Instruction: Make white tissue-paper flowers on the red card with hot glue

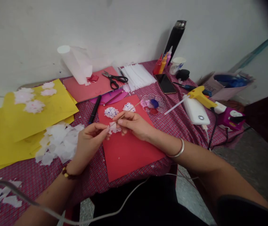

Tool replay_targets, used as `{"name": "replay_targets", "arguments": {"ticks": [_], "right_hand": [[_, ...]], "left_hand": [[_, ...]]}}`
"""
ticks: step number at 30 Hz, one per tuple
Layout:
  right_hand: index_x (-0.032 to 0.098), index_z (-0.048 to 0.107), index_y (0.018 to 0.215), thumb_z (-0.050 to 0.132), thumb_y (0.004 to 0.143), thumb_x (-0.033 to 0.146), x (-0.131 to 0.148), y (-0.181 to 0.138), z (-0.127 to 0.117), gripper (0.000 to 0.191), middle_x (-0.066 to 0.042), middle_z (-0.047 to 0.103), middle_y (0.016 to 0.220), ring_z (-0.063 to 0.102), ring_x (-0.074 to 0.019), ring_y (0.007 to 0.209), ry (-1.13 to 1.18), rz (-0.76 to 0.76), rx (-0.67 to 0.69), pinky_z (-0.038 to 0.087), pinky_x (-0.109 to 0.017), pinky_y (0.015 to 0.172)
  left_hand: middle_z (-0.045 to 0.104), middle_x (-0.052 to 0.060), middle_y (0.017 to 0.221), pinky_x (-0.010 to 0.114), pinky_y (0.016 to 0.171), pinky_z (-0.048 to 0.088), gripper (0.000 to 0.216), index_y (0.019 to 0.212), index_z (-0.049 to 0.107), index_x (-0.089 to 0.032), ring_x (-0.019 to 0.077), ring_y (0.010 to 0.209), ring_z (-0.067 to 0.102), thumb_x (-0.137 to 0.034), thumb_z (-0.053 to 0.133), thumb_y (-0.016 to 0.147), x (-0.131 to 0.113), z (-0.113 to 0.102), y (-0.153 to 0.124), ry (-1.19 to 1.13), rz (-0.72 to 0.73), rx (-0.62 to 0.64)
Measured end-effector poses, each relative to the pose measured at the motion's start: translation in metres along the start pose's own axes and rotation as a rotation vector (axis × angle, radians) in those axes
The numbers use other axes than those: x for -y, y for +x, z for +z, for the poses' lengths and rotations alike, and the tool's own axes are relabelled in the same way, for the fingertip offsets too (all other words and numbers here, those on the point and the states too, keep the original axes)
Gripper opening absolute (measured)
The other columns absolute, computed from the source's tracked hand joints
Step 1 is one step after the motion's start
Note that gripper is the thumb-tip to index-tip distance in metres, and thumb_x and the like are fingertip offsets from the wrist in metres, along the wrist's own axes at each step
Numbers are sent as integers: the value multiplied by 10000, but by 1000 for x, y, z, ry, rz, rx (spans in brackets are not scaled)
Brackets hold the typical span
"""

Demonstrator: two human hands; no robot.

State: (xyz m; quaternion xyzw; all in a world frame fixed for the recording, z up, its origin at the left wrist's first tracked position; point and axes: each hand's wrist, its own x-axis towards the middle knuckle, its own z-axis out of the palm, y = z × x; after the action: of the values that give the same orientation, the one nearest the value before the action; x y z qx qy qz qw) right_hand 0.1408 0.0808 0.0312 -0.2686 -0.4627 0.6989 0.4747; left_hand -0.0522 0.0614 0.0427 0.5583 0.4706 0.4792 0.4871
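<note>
My left hand [89, 139] pinches small white tissue-paper cutout [115, 128]; my right hand [134, 124], at its 3 o'clock, grips thin wooden stick [134, 107], axis toward 2 o'clock.

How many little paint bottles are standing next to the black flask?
3: red bottle, yellow bottle, pink bottle, in a row beside the flask; others may be hidden.

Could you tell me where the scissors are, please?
Head view, upper middle: the scissors lie on the pink sheet, left of the white strips.
</note>
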Motion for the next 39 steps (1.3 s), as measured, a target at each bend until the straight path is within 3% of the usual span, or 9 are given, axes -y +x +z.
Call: {"name": "replay_targets", "arguments": {"ticks": [5,10,15,22,24,28,32,36,39], "right_hand": [[176,682,836,622,856,148,8,-2,3,69,31,654,690,564,-67,573,-246,-110,-62,476,-180,544],[181,621,808,582,834,124,-1,-1,3,73,61,624,590,530,-61,474,-99,22,-68,438,-161,457],[171,629,793,701,856,342,-6,3,-1,196,30,684,650,539,-54,463,1,91,-11,450,-163,440],[178,696,903,775,804,308,3,1,-2,181,30,683,691,624,-82,613,-91,-24,51,496,-162,503],[172,683,874,767,807,291,2,3,-2,160,24,704,700,625,-81,587,-49,-14,46,502,-165,494],[158,634,847,558,950,247,1,9,-8,156,13,732,692,541,-57,412,127,98,-124,480,-173,427],[160,589,836,352,1009,177,7,16,-18,295,23,677,590,497,-73,369,290,251,-271,507,-201,434],[153,588,835,310,1022,177,9,20,-25,336,21,653,562,494,-79,369,328,279,-282,503,-206,433],[150,593,839,308,1026,184,7,21,-29,343,18,656,569,500,-80,374,328,269,-274,505,-210,434]], "left_hand": [[685,5,595,206,488,486,143,705,720,-177,111,490,590,-256,838,683,1,4,2,-180,-200,84],[709,3,629,216,534,501,139,793,745,-182,127,533,625,-189,843,696,7,4,-4,16,-69,125],[706,-3,630,203,534,486,91,810,773,-196,121,543,616,-160,810,736,7,2,-3,116,8,90],[675,10,580,180,401,430,229,755,704,-165,110,451,580,-343,844,716,2,0,4,-280,-378,205],[677,11,587,184,401,428,236,800,705,-167,115,455,584,-354,831,728,2,-1,5,-316,-405,222],[721,32,692,235,514,512,194,915,715,-180,143,554,636,-343,747,815,7,-6,7,-183,-206,169],[743,53,832,285,708,547,145,942,729,-193,177,727,675,-308,702,858,18,-13,14,326,118,151],[712,110,1097,396,935,522,257,1092,700,-196,272,1028,661,-345,685,883,22,-15,30,779,461,420],[682,131,1089,431,921,525,246,1090,675,-168,299,1037,645,-345,625,927,20,-9,45,1076,559,638]]}}
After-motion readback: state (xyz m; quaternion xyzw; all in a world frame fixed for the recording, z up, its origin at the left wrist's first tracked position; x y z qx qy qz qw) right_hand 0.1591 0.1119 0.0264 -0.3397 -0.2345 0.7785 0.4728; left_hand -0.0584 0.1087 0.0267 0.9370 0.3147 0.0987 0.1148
